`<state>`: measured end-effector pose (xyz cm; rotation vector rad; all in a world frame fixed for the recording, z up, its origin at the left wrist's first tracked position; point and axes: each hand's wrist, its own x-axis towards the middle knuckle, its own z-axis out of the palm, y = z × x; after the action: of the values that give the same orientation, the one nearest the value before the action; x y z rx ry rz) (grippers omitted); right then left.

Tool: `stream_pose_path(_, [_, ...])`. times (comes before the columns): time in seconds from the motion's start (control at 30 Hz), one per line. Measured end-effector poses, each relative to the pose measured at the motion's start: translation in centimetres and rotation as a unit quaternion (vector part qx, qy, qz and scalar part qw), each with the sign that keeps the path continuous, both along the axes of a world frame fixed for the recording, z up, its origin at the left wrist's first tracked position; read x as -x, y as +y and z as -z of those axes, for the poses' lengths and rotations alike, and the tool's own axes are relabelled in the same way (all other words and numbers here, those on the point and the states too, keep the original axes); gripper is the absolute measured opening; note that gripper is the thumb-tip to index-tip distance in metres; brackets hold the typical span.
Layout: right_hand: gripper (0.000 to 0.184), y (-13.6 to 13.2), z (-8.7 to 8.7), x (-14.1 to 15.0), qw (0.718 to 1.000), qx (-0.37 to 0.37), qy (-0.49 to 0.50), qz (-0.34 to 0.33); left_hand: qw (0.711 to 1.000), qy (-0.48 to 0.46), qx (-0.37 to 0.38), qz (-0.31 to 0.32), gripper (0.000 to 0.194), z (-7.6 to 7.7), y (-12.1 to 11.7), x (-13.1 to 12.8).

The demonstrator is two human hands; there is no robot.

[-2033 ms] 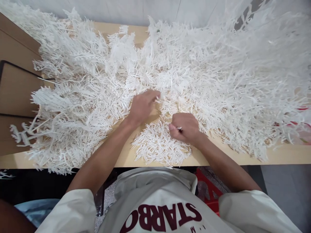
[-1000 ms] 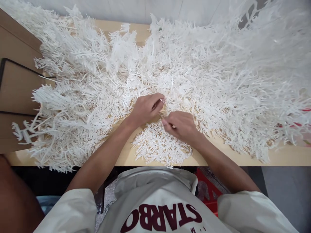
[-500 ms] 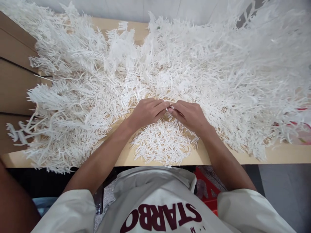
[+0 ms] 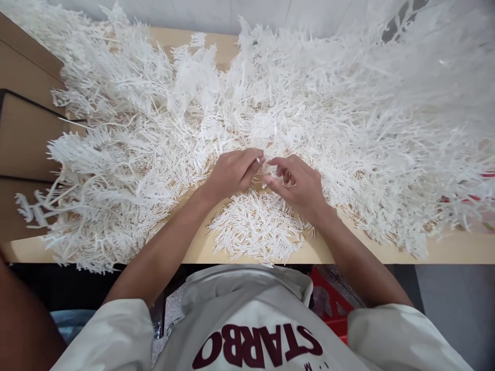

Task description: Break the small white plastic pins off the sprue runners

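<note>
My left hand (image 4: pixel 237 169) is closed in a pinch at the middle of the table, with a small white plastic piece showing at its fingertips. Just to its right, my right hand (image 4: pixel 296 183) has thumb and index finger parted, and nothing is plainly held between them. Below both hands lies a low pile of short white plastic pieces (image 4: pixel 257 226). Around and behind them spreads a large heap of white, branching plastic strands (image 4: pixel 340 103), many still joined in clusters.
A cardboard box (image 4: pixel 29 134) with black straps stands at the left. The tan tabletop (image 4: pixel 456 247) shows along the front edge. Red and pink items (image 4: pixel 479 198) are partly covered at the far right. A red stool (image 4: pixel 330 304) is below the table, and another person's limb (image 4: pixel 27 314) shows lower left.
My hands, which met at the fingertips, have come slightly apart. The right thumb and index finger have spread, while the left hand stays pinched and has shifted a little up and left.
</note>
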<state>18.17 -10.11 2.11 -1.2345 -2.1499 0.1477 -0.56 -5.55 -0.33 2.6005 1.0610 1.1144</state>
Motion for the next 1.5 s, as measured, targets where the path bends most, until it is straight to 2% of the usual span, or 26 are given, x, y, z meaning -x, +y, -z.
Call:
stream_pose_path(0.07, [0.031,0.6,0.3,-0.4,0.995,0.079,0.031,0.051,0.999,0.027,-0.032,0.024,0.015,0.3,-0.1,0.0])
stream_pose_path(0.13, [0.034,0.9,0.4,-0.5,0.989,0.118,0.057,0.069,0.997,0.045,-0.047,0.034,0.022,0.5,-0.1,0.1])
stream_pose_path(0.23, [0.039,1.0,0.2,-0.3,0.986,0.121,0.078,0.085,0.995,0.061,-0.067,0.031,0.028,0.5,-0.1,0.2])
stream_pose_path(0.3, [0.037,1.0,0.1,-0.3,0.989,0.12,0.051,0.067,0.994,0.071,-0.08,0.029,0.027,0.4,-0.1,0.2])
stream_pose_path(0.37, [0.028,1.2,0.1,-0.4,0.994,0.108,-0.006,0.026,0.993,0.073,-0.085,0.031,0.025,0.3,-0.1,0.2])
stream_pose_path(0.43, [0.028,1.3,0.3,-0.5,0.995,0.085,-0.051,-0.011,0.994,0.069,-0.075,0.04,0.023,0.3,-0.1,0.1])
stream_pose_path(0.57, [0.028,1.3,0.6,-0.9,0.994,0.034,-0.088,-0.047,0.995,0.075,-0.056,0.044,0.019,0.4,0.1,0.1])
stream_pose_path(0.67, [0.028,1.1,0.8,-1.0,0.992,-0.025,-0.099,-0.067,0.991,0.095,-0.083,0.036,0.022,0.3,0.1,0.1])
stream_pose_path(0.77, [0.025,0.9,0.8,-0.8,0.991,-0.057,-0.094,-0.077,0.989,0.104,-0.101,0.027,0.024,0.2,0.1,0.0])
stream_pose_path(0.93, [0.026,0.9,0.5,-0.6,0.992,-0.058,-0.083,-0.075,0.992,0.09,-0.089,0.024,0.023,0.1,-0.1,0.0])
stream_pose_path(1.1, [0.023,0.6,0.3,-0.1,0.992,-0.071,-0.072,-0.076,0.99,0.076,-0.113,0.021,0.022,0.1,-0.1,0.0])
stream_pose_path(1.2, [0.024,-0.8,0.1,1.2,0.984,-0.075,-0.035,-0.16,0.997,0.039,-0.069,-0.018,0.024,0.2,0.4,0.2])
stream_pose_path(1.27, [0.024,-1.9,0.0,2.2,0.961,-0.06,-0.041,-0.268,0.997,-0.015,-0.012,-0.071,0.025,0.3,0.7,0.4])
stream_pose_path(1.33, [0.022,-2.4,0.0,2.6,0.951,-0.055,-0.074,-0.294,0.994,-0.056,0.029,-0.092,0.023,0.3,0.8,0.4])
stream_pose_path(1.37, [0.02,-2.4,0.1,2.5,0.954,-0.044,-0.068,-0.288,0.993,-0.064,0.041,-0.088,0.022,0.2,0.7,0.4])
stream_pose_path(1.4, [0.016,-2.1,0.2,2.2,0.965,-0.031,-0.06,-0.252,0.993,-0.066,0.05,-0.08,0.022,0.1,0.6,0.3])
stream_pose_path(1.47, [0.01,-1.2,0.4,1.4,0.989,0.001,-0.032,-0.141,0.994,-0.062,0.057,-0.067,0.024,0.0,0.4,0.2])
stream_pose_path(1.5, [0.015,-0.7,0.4,0.9,0.996,0.022,-0.012,-0.084,0.995,-0.055,0.052,-0.062,0.025,-0.1,0.3,0.1])
